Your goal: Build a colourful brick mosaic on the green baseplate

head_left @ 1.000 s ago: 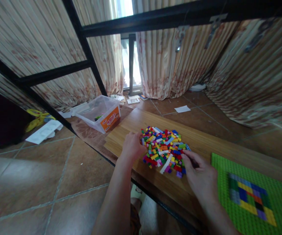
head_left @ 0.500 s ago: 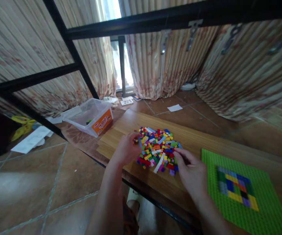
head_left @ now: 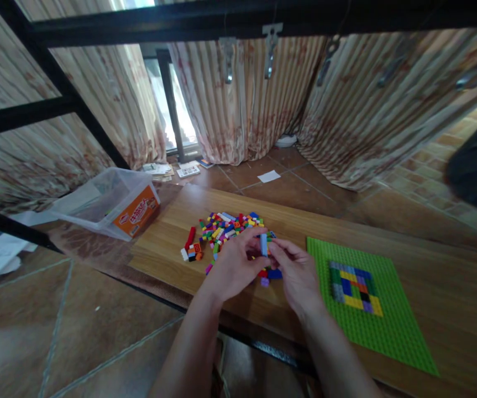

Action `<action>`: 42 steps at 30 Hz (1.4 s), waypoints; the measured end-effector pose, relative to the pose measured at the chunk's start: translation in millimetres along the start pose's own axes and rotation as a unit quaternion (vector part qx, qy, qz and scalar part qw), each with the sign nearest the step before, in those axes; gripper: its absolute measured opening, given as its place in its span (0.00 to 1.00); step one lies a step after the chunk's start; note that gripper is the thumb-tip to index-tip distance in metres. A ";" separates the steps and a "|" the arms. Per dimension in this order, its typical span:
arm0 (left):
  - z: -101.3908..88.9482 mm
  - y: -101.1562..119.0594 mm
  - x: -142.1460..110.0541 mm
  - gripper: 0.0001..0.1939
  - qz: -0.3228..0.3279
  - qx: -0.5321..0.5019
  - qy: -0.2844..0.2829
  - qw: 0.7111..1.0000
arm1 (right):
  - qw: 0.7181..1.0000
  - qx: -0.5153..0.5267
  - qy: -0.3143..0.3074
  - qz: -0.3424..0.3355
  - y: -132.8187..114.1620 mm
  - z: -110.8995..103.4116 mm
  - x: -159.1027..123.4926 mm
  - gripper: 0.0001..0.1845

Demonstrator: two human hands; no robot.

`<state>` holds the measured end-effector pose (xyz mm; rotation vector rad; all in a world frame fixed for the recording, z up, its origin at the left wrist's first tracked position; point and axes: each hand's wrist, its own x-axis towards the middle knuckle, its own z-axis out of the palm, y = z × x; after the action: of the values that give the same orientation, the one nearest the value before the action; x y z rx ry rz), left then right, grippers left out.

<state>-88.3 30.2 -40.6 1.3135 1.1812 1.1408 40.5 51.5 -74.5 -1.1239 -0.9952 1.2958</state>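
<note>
A light blue toy brick (head_left: 263, 244) stands upright between the thumb and fingers of my left hand (head_left: 238, 262). My right hand (head_left: 298, 271) is close against it on the right, its fingertips pinched together beside the brick; what they hold is hidden. Both hands are above the near right part of a pile of loose, many-coloured bricks (head_left: 224, 224) and cover some of it. To the right lies a green studded baseplate (head_left: 404, 331), bearing a flat block of blue, yellow, grey, green and other bricks (head_left: 356, 288).
The wooden tabletop (head_left: 163, 237) carries a few red, white and orange bricks (head_left: 192, 251) left of the pile. A clear plastic bin (head_left: 97, 218) with an orange label stands at the left. A black metal frame (head_left: 180, 27) crosses above, before striped curtains (head_left: 258, 105).
My hands have come together, the left moving right with the light blue brick. A few bricks now show apart on the pile's left. The view has swung right.
</note>
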 end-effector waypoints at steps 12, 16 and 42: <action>11.5 -6.8 8.0 0.03 -0.016 -0.040 0.027 0.999 | 0.997 0.063 -0.024 0.031 -5.6 -0.5 -1.9 0.16; 14.5 -7.8 9.7 0.03 -0.044 -0.077 0.025 0.996 | 0.994 0.094 -0.023 0.044 -5.5 -3.9 -1.1 0.16; -45.1 -12.9 4.9 0.10 -0.130 0.356 0.186 0.907 | 0.926 -0.345 -0.001 -0.151 17.1 -14.8 7.3 0.15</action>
<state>-133.5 39.0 -50.4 1.4248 2.1272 0.7987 52.0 57.1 -94.6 -1.4109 -1.6260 0.6984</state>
